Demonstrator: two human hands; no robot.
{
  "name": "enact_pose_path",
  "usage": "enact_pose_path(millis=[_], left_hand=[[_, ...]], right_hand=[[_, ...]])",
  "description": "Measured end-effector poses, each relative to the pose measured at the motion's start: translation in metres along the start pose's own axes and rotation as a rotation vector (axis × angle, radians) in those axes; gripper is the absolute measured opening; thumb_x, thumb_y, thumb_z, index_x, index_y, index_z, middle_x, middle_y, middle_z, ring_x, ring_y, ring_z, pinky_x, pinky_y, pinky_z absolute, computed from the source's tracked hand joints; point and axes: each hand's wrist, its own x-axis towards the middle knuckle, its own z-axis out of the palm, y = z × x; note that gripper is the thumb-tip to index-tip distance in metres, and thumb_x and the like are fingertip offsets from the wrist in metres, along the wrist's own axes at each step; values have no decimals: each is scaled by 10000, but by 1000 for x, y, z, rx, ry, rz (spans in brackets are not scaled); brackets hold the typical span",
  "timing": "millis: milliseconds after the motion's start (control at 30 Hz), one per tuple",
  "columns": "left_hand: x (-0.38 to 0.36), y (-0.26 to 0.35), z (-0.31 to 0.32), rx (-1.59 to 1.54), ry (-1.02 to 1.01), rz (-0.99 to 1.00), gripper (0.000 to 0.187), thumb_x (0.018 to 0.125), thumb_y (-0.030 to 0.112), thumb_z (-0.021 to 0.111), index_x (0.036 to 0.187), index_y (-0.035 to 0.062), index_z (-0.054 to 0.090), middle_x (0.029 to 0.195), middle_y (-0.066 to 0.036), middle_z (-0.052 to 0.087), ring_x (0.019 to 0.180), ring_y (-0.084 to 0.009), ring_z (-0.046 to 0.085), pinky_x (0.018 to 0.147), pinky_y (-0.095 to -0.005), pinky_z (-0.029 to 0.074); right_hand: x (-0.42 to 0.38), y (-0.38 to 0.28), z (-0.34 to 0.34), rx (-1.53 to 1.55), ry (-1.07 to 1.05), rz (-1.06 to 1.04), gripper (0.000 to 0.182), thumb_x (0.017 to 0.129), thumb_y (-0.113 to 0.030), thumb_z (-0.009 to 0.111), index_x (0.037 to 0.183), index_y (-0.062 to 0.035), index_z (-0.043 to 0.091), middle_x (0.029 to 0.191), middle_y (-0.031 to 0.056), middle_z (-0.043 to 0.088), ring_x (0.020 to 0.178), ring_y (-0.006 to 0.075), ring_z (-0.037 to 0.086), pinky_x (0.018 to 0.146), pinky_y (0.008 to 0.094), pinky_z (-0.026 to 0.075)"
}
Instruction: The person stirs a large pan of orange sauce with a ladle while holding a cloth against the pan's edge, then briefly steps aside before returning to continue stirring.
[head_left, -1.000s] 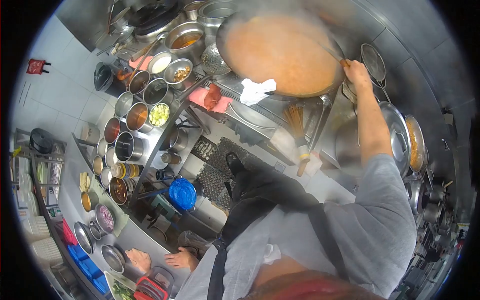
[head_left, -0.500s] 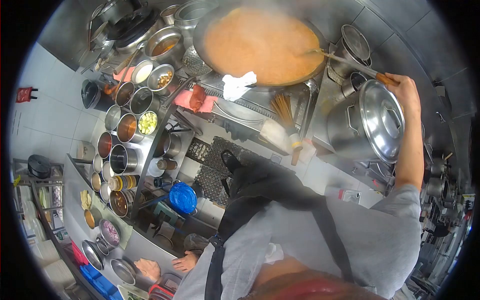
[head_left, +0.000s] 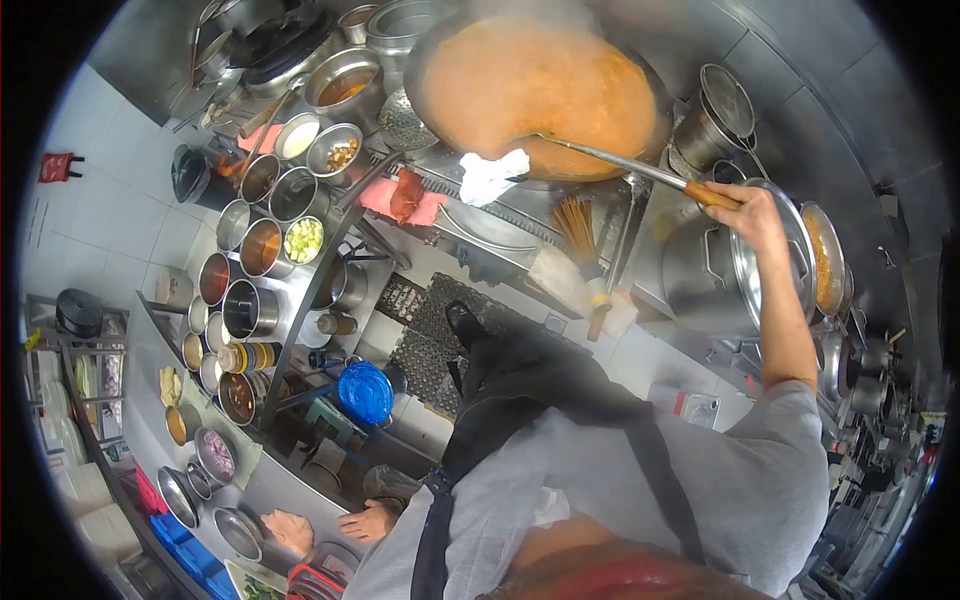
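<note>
My right hand (head_left: 752, 212) is closed around the wooden grip of a long-handled wok ladle (head_left: 625, 163). The ladle's metal shaft slants left into a large wok (head_left: 418, 100) of steaming orange-brown liquid (head_left: 550, 90). Its head lies in the liquid near the front rim and is mostly hidden. Under my right forearm stands a big lidded steel pot (head_left: 705, 265). Far off at the lower left, my left hand (head_left: 370, 521) rests on the counter edge, fingers laid out flat, holding nothing visible. Beside it lie a beige cloth (head_left: 288, 531) and red-rimmed trays (head_left: 318, 580).
A white cloth (head_left: 492, 178) and a bamboo brush (head_left: 580, 235) lie along the stove's front. Left are several steel containers (head_left: 250, 308) of ingredients, one with chopped green pieces (head_left: 303, 240). A blue-covered container (head_left: 366, 393) stands below; a strainer (head_left: 727, 98) sits right.
My right hand has moved left and slightly down with the ladle, whose far end swept from the wok's right side to its front rim. My left hand stays on the counter. The view has shifted slightly.
</note>
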Motion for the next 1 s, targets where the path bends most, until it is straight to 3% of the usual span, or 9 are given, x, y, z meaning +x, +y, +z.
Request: enact_pose_path(millis=[200, 333, 500, 733, 833, 1000], left_hand=[[-2, -5, -1, -31, 38, 55, 946, 728, 490, 709, 1498, 78, 344, 1478, -153, 428, 1373, -292, 406, 1029, -450, 393], [-3, -7, -7, -65, 26, 73, 929, 744, 482, 697, 1490, 55, 343, 1464, -166, 429, 1363, -303, 409, 1018, -448, 398], [-3, -6, -9, -95, 44, 66, 932, 748, 486, 694, 1491, 50, 337, 1467, -168, 424, 1362, -304, 410, 1017, -449, 396], [-4, -7, -16, -80, 2, 75, 931, 771, 488, 679, 1505, 50, 311, 1480, -173, 413, 1368, -305, 406, 1025, -448, 390], [-4, -7, -14, -83, 5, 74, 936, 776, 488, 677, 1512, 52, 297, 1484, -174, 410, 1369, -304, 406, 1030, -446, 389], [-4, -9, -15, -88, -20, 75, 925, 781, 486, 675, 1509, 55, 299, 1483, -175, 409, 1367, -304, 409, 1033, -446, 390]], right_hand=[[53, -13, 59, 107, -32, -35, 457, 727, -169, 790, 1172, -98, 714, 978, 153, 744, 842, 199, 713, 818, 313, 521], [86, -44, 87, -14, -58, 22, 454, 736, -192, 775, 1181, -125, 712, 986, 179, 731, 874, 254, 720, 847, 337, 522], [135, -65, 119, -29, 24, -43, 443, 760, -212, 757, 1195, -149, 706, 1054, 229, 699, 1034, 354, 673, 926, 395, 512], [198, -84, 153, -33, 77, -61, 455, 785, -204, 741, 1233, -152, 683, 1091, 218, 694, 1049, 349, 670, 935, 401, 509], [210, -82, 152, 9, 138, -30, 456, 792, -212, 740, 1239, -152, 677, 1082, 209, 697, 1042, 351, 670, 925, 406, 515], [177, -64, 86, -159, 189, -90, 434, 817, -272, 711, 1231, -150, 680, 1065, 201, 698, 996, 333, 685, 896, 409, 517]])
